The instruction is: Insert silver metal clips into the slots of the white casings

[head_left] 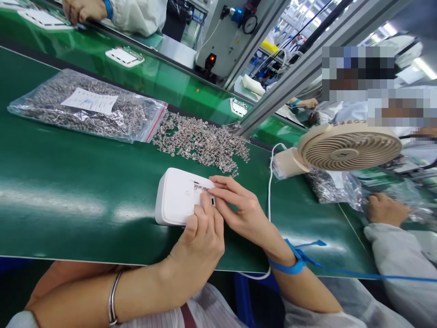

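Brace the white case on the green bench, at its right end, with the right hand, fingers slightly parted; press squarely, gently into the recess with the left hand, fingers bunched; cannot tell if pinching anything with either; beyond, loose metal springs.

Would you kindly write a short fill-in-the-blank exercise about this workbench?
The left hand and right hand touch a case coloured ____.
The strap on the right wrist is ____.
In the picture, the fan is to the ____ of the loose metal parts.
The larger clear bag has a strip coloured ____.

Missing words: white; blue; right; red.
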Demonstrator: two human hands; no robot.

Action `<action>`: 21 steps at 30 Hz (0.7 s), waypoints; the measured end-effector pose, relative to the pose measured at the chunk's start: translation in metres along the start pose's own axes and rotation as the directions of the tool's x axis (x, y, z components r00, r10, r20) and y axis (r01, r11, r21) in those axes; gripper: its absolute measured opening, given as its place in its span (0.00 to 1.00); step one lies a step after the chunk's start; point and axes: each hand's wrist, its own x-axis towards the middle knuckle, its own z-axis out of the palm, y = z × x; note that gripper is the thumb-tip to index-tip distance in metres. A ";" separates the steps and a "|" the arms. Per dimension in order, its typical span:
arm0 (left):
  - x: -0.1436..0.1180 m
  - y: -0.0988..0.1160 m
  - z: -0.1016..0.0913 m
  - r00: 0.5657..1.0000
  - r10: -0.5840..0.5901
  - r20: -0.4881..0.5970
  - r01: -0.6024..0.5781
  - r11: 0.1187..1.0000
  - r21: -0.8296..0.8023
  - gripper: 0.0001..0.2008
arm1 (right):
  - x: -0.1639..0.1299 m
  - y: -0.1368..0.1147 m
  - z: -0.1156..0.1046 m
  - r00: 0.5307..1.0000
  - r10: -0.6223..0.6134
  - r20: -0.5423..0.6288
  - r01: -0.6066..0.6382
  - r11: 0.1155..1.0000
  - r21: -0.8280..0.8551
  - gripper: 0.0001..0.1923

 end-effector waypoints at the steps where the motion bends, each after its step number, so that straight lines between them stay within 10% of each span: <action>1: 0.000 0.000 0.000 1.000 0.004 0.005 -0.004 1.000 0.003 0.21 | 0.002 0.002 0.002 0.999 0.023 -0.028 -0.022 0.998 0.052 0.09; 15: -0.002 -0.009 0.001 1.000 -0.012 -0.028 0.010 0.998 -0.067 0.20 | 0.011 0.008 0.023 0.939 0.315 -0.138 -0.274 0.927 0.256 0.02; 21: -0.020 -0.109 0.023 0.915 -0.391 0.098 0.389 0.920 0.042 0.16 | 0.010 0.020 0.021 0.888 0.440 -0.134 -0.387 0.872 0.299 0.10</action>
